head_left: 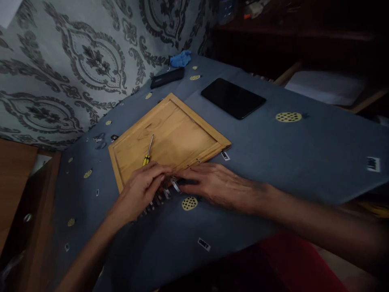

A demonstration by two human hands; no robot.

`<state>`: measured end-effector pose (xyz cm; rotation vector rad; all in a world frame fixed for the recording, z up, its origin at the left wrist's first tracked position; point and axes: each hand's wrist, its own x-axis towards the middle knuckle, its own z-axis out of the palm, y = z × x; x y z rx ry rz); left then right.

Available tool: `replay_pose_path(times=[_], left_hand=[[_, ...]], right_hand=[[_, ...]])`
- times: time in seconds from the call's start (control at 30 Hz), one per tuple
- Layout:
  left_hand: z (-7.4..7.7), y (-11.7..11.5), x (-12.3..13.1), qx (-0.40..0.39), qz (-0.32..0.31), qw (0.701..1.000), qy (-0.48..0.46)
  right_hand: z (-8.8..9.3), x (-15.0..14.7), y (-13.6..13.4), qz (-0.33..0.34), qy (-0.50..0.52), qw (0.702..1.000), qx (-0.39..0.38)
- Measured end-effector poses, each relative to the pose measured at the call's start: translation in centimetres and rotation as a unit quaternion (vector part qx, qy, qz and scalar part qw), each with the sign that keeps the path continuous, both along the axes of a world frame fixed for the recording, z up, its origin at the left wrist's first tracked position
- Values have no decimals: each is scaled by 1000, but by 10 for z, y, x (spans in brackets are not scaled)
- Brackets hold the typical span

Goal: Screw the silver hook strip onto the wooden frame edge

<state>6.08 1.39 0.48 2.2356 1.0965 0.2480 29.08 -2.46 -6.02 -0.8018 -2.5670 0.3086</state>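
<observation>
Right hand [212, 184]: laid palm down, fingers stretched nearly flat and close together, tips at the metal part.
Left hand [142, 188]: fingers curled narrowly over the same part; whether it is gripped cannot be told.
Small silver metal part [174, 185]: seen between the fingertips, beside the panel's near edge.
Light wooden framed panel [179, 134]: laid flat on the blue-grey tablecloth [273, 162].
Yellow-handled screwdriver [148, 151]: rested on the panel.
White tags [204, 244]: writing too blurred to be read.

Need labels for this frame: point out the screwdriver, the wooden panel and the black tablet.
screwdriver [149, 149]: head view, on its metal shaft.
wooden panel [179, 129]: head view, on its recessed middle.
black tablet [232, 98]: head view, middle of its screen.
</observation>
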Motion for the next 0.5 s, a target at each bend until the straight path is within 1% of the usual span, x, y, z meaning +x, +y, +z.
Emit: replay_pose_path(times=[0.13, 0.23, 0.37, 0.5], left_hand=[[-7, -11, -1, 85, -50, 995, 9], [-13, -14, -5, 150, -68, 986, 12], [-21, -16, -10, 197, -79, 977, 9], [-25, -17, -13, 241, -87, 967, 5]], right_hand=[[-2, -1, 0, -7, 2, 1000, 1], [-2, -1, -1, -4, 11, 1000, 5], [0, 0, -1, -2, 7, 1000, 0], [1, -1, -2, -1, 14, 1000, 1]])
